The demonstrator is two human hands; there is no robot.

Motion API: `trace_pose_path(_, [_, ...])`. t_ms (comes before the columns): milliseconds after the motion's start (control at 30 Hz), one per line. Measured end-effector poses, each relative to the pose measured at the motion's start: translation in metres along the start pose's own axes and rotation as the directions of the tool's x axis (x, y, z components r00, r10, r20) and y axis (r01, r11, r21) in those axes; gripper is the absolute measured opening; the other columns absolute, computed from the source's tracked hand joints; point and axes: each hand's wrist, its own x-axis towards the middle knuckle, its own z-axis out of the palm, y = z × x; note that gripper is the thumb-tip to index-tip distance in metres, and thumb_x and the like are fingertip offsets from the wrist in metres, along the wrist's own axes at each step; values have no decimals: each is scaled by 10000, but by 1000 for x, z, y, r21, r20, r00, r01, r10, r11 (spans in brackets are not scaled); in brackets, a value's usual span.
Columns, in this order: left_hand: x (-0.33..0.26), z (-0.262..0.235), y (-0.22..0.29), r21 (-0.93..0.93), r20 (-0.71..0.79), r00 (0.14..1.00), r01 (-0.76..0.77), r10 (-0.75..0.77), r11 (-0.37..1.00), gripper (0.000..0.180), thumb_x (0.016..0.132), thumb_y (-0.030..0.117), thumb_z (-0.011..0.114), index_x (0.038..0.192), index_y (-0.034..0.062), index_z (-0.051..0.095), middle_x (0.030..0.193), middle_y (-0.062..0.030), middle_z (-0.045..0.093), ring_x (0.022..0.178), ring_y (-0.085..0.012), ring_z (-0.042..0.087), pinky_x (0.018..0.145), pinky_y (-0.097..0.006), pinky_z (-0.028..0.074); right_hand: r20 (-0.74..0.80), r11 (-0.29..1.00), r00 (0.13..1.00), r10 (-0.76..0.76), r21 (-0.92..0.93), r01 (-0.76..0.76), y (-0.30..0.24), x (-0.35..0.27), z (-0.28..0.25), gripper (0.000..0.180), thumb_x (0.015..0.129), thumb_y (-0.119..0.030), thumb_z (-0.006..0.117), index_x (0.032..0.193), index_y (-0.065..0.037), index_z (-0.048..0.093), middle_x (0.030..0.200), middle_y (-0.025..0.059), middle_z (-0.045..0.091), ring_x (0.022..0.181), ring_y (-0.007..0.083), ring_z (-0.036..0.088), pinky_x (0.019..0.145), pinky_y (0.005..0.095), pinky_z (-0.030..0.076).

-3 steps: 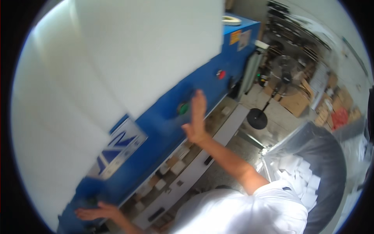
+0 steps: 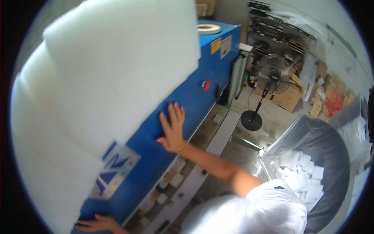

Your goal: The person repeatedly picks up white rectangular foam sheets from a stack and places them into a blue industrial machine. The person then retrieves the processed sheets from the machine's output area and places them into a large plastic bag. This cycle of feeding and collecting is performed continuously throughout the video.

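Observation:
My right hand (image 2: pixel 171 130) lies flat with fingers spread on the sloping front panel of a blue machine (image 2: pixel 194 97), holding nothing. A red button (image 2: pixel 205 85) sits on the panel up and to the right of it. A stack of large white foam sheets (image 2: pixel 101 78) rests on top of the machine and fills the left of the view. My left hand (image 2: pixel 99 224) is at the lower left, fingers spread against the machine's lower edge, just under the foam stack and a silver-and-blue nameplate (image 2: pixel 115 169).
A roll of tape (image 2: pixel 209 28) lies on the machine's top. A standing fan (image 2: pixel 272 74) and cardboard boxes (image 2: pixel 288 97) are on the floor beyond. At my right stands a large clear bag (image 2: pixel 311 144) holding several white foam pieces (image 2: pixel 304 179).
My right hand has slid slightly down and left on the blue panel. The green button seen beside its fingers before is no longer visible.

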Motion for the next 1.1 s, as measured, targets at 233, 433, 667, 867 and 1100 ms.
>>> trace_pose_path(233, [7, 18, -12, -52, 140, 988, 66, -58, 996, 878, 992, 632, 231, 1505, -80, 225, 1521, -387, 128, 1356, -593, 202, 1052, -702, 203, 109, 994, 991, 82, -76, -74, -8, -5, -9, 744, 959, -569, 421, 1519, -91, 314, 1582, 240, 175, 1461, 457, 129, 1150, 636, 55])
trace_pose_path(433, [54, -40, 51, -127, 318, 942, 150, -103, 981, 839, 981, 565, 431, 1486, -85, 271, 1469, -388, 247, 1319, -588, 284, 1037, -648, 294, 356, 938, 906, 230, 166, -304, -24, -6, -84, 793, 926, -438, 574, 1544, -81, 228, 1600, 226, 107, 1473, 431, 104, 1166, 592, 120])
trace_pose_path(667, [104, -117, 163, -691, 327, 836, -107, 441, 715, 847, 962, 513, 538, 1478, -103, 268, 1465, -378, 256, 1301, -558, 327, 1029, -635, 317, 603, 771, 669, 435, 134, -623, -53, -134, -227, 792, 907, -331, 634, 1517, -8, 245, 1579, 209, 181, 1434, 396, 238, 1156, 472, 254])
trace_pose_path(867, [227, -159, 292, -936, -44, 863, -212, 503, 281, 511, 923, 48, 578, 1384, -78, 399, 1349, -263, 493, 1309, -498, 430, 1085, -582, 336, 610, 596, 466, 641, -13, -803, -56, -202, -346, 740, 907, -303, 644, 1474, 36, 310, 1546, 193, 264, 1368, 342, 398, 1085, 397, 395])
trace_pose_path(1100, [376, -129, 466, -707, -117, 890, -386, 440, 593, 657, 861, 330, 697, 1350, -48, 473, 1297, -228, 536, 1318, -442, 412, 1159, -554, 210, 383, 398, 343, 858, -74, -914, -31, -200, -429, 764, 854, -121, 681, 1492, 12, 281, 1473, 202, 339, 1050, 257, 626, 860, 350, 532])
